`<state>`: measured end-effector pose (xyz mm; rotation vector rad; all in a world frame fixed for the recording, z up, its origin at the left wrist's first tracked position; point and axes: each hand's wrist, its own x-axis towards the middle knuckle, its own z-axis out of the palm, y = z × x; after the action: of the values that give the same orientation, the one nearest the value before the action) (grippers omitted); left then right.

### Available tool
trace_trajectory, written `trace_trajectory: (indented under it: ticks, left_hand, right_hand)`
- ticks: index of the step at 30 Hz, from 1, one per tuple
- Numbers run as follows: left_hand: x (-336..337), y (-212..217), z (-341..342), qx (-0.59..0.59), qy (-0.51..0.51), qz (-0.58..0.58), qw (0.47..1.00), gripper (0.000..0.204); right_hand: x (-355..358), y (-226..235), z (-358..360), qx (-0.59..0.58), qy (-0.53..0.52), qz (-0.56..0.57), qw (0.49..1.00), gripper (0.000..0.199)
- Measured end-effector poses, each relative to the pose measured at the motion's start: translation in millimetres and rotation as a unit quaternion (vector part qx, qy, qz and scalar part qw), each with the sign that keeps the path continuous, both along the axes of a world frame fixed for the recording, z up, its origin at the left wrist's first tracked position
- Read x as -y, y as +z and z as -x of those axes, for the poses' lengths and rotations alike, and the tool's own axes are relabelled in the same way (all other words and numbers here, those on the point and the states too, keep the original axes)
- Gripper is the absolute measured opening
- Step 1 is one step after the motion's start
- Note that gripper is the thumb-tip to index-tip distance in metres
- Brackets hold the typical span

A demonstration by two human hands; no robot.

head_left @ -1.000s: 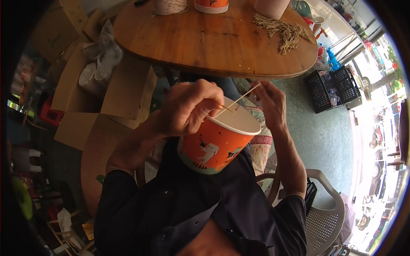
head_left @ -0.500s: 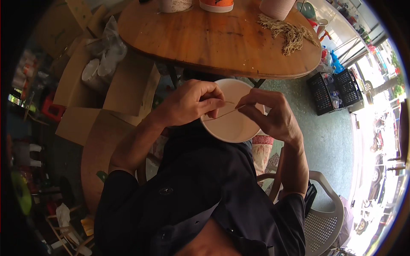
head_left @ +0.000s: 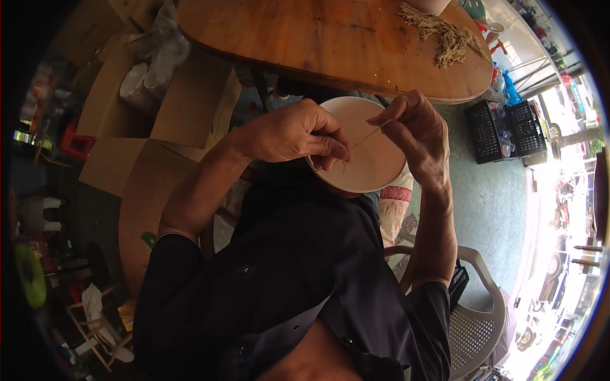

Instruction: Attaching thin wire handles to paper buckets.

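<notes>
A thin tan strand (head_left: 365, 140), like string, runs taut between my two hands above a round white tub (head_left: 375, 174). My left hand (head_left: 297, 134), over the tub's left rim, pinches the lower end between thumb and fingers. A short curled tail of the strand hangs below those fingertips. At the tub's right rim, my right hand (head_left: 416, 136) holds the upper end in a thumb-and-finger pinch. The tub sits near my lap, and the part of its inside that shows is bare.
Ahead stands an oval wooden table (head_left: 305, 38) with a heap of tan strands (head_left: 448, 41) beside a stack of tubs (head_left: 429, 5). An opened cardboard box (head_left: 190, 108) is at left. Black crates (head_left: 502, 133) stand at right, and a grey plastic chair (head_left: 476, 317) is beside me.
My right hand has risen and moved right, and the strand now slants up between my hands. My left hand has shifted slightly right. The view has tilted, putting some table items out of sight.
</notes>
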<state>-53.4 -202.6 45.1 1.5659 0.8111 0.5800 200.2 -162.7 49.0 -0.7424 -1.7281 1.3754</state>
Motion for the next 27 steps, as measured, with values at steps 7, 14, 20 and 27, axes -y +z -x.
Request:
trace_trajectory:
  ticks: [7,14,20,27]
  left_hand:
    - [1,-2,2,0.031,-0.001,0.007,1.0,0.022]
    - [0,-4,4,0.047,0.118,0.015,0.992,0.022]
    - [4,-1,1,0.036,0.131,-0.001,0.991,0.028]
    - [4,-10,-1,0.024,0.141,-0.032,0.989,0.027]
  right_hand:
    - [0,-8,4,-0.053,-0.027,0.013,0.998,0.014]
    - [15,18,-16,0.183,0.074,-0.152,0.968,0.024]
    - [39,3,10,0.227,-0.012,-0.236,0.945,0.035]
    - [44,-3,24,0.226,-0.057,-0.178,0.956,0.024]
